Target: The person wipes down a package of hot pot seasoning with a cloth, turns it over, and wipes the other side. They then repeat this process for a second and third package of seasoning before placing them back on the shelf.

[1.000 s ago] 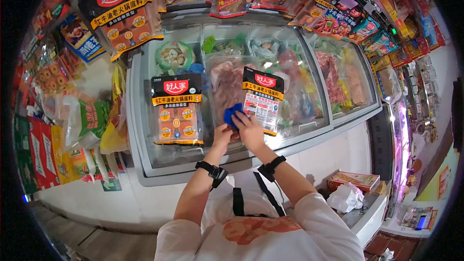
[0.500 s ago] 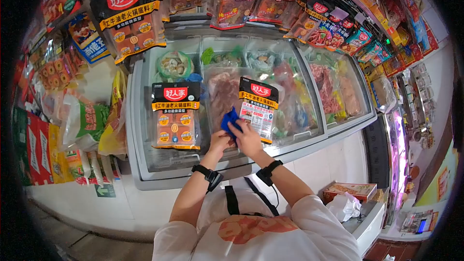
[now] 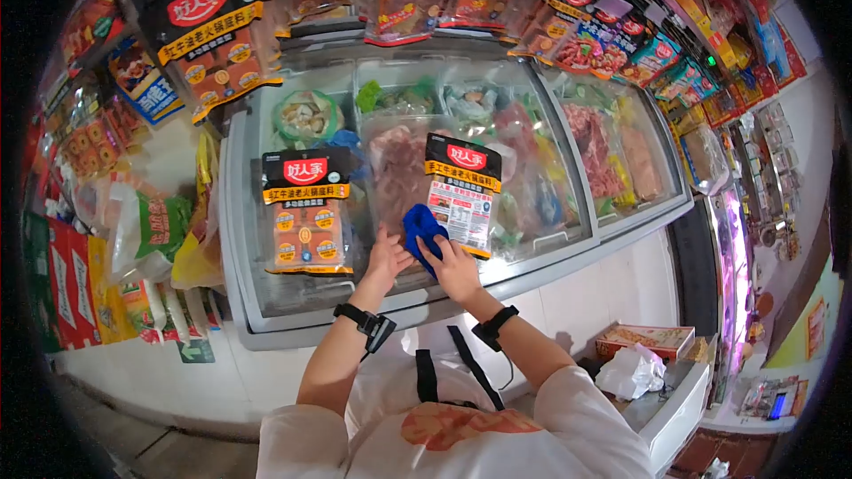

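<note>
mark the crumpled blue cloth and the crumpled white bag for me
Crumpled blue cloth [image 3: 422, 228]: head view, on its bunched middle
Crumpled white bag [image 3: 630, 371]: head view, on its wrinkled middle

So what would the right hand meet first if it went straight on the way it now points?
The right hand would meet the blue cloth first, since it touches it. Beyond, the line seems to run over the freezer's glass top, though depth is unclear.

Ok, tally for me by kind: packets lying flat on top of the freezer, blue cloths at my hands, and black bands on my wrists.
Packets on the freezer: 2
Blue cloth: 1
Black wristbands: 2
Total: 5
</note>
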Action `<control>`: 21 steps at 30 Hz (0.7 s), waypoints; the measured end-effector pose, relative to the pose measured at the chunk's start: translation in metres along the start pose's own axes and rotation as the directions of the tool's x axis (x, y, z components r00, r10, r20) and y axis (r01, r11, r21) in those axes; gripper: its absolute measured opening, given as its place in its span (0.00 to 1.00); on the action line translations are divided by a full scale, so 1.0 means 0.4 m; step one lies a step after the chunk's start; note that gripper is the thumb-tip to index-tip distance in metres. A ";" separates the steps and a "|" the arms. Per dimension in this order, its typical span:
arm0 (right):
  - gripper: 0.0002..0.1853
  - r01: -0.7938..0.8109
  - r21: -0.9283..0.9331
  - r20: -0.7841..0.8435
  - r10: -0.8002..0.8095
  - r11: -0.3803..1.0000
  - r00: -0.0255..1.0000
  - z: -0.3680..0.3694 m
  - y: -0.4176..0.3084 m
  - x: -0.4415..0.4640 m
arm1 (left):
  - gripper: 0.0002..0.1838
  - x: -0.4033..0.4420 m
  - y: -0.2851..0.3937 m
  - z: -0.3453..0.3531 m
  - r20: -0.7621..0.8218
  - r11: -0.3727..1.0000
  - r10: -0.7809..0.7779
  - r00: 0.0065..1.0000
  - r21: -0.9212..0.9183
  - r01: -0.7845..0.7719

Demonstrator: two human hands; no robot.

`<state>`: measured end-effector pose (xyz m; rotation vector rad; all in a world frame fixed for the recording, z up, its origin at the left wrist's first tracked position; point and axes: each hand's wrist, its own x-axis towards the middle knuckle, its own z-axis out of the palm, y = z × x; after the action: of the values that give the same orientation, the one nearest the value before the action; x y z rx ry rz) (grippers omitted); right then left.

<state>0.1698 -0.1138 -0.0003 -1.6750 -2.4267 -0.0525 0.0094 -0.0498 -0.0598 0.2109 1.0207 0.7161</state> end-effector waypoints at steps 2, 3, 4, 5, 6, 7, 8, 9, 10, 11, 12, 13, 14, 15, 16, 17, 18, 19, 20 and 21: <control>0.29 0.019 -0.046 -0.050 -0.021 0.999 0.999 0.002 0.024 -0.028 | 0.50 -0.030 0.019 0.017 0.100 1.000 0.017 0.995 0.009 -0.018; 0.29 0.005 -0.057 -0.031 -0.007 0.998 0.999 -0.005 0.025 -0.028 | 0.49 -0.027 0.015 0.017 0.092 1.000 0.022 0.996 0.011 -0.023; 0.29 -0.012 -0.062 -0.009 0.011 0.998 1.000 -0.008 0.023 -0.030 | 0.48 -0.028 0.014 0.016 0.079 1.000 0.020 0.997 0.015 -0.022; 0.28 -0.026 -0.046 -0.011 0.026 0.999 1.000 -0.002 0.015 -0.030 | 0.47 -0.015 0.007 0.008 0.062 1.000 0.023 0.998 0.003 -0.024; 0.28 -0.038 -0.036 -0.008 0.038 0.999 0.999 -0.008 -0.001 -0.013 | 0.47 -0.015 0.005 0.004 0.055 1.000 0.013 0.998 0.014 -0.014; 0.29 -0.024 -0.008 -0.027 0.024 1.000 0.999 -0.008 -0.017 0.001 | 0.46 -0.016 0.004 0.002 0.046 0.997 0.061 0.997 0.048 -0.063; 0.29 -0.013 0.017 -0.044 0.013 1.000 0.999 -0.010 -0.032 0.011 | 0.45 -0.019 -0.001 0.002 0.041 0.991 0.105 0.994 0.082 -0.108; 0.29 -0.004 -0.007 -0.055 0.004 1.000 0.998 -0.007 -0.037 0.017 | 0.43 -0.017 0.004 0.011 0.014 0.993 0.100 0.995 0.063 -0.101; 0.29 -0.017 -0.004 -0.057 0.017 1.000 0.998 -0.003 -0.025 0.013 | 0.43 -0.022 0.011 0.018 0.017 0.993 0.093 0.996 0.074 -0.094; 0.29 -0.051 -0.017 -0.033 0.050 0.999 0.998 -0.005 -0.001 0.003 | 0.43 -0.030 0.018 0.022 -0.017 0.997 0.041 0.999 0.061 -0.040; 0.29 -0.081 -0.031 -0.011 0.080 0.996 0.997 -0.009 0.025 -0.011 | 0.43 -0.040 0.030 0.033 -0.051 0.999 -0.008 0.999 0.045 0.011; 0.29 -0.084 -0.065 -0.006 0.084 0.994 0.996 -0.028 0.057 -0.038 | 0.43 -0.039 0.029 0.034 -0.048 0.999 -0.013 0.999 0.049 0.016; 0.29 -0.089 -0.083 -0.058 0.084 0.993 0.995 -0.029 0.092 -0.071 | 0.43 -0.040 0.025 0.033 -0.020 0.999 0.005 1.000 0.033 -0.004; 0.29 -0.142 -0.072 -0.061 0.138 0.987 0.989 -0.036 0.122 -0.108 | 0.42 -0.040 0.022 0.032 0.009 1.000 0.025 1.000 0.014 -0.026; 0.30 -0.191 -0.063 -0.064 0.188 0.979 0.980 -0.046 0.136 -0.129 | 0.42 -0.041 0.021 0.033 0.009 1.000 0.024 1.000 0.010 -0.024; 0.30 -0.187 -0.065 -0.061 0.184 0.980 0.981 -0.044 0.137 -0.138 | 0.42 -0.042 0.020 0.035 0.003 0.999 0.032 0.999 0.014 -0.032; 0.30 -0.230 -0.035 -0.080 0.227 0.972 0.971 -0.051 0.132 -0.139 | 0.42 -0.040 0.016 0.033 -0.004 0.999 0.040 0.999 0.019 -0.040; 0.31 -0.275 -0.003 -0.099 0.273 0.962 0.957 -0.056 0.126 -0.140 | 0.42 -0.039 0.014 0.028 -0.004 0.999 0.040 0.999 0.017 -0.040; 0.30 -0.263 0.013 -0.129 0.263 0.965 0.956 -0.048 0.108 -0.128 | 0.41 -0.038 0.014 0.022 0.032 0.999 0.048 0.998 0.020 -0.048; 0.30 -0.201 0.030 -0.158 0.203 0.979 0.966 -0.040 0.090 -0.104 | 0.41 -0.037 0.014 0.020 0.067 0.998 0.057 0.996 0.024 -0.059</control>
<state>0.2197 -0.1414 0.0053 -1.8267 -2.1263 -0.1357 0.0090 -0.0536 -0.0426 0.2864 0.9641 0.7438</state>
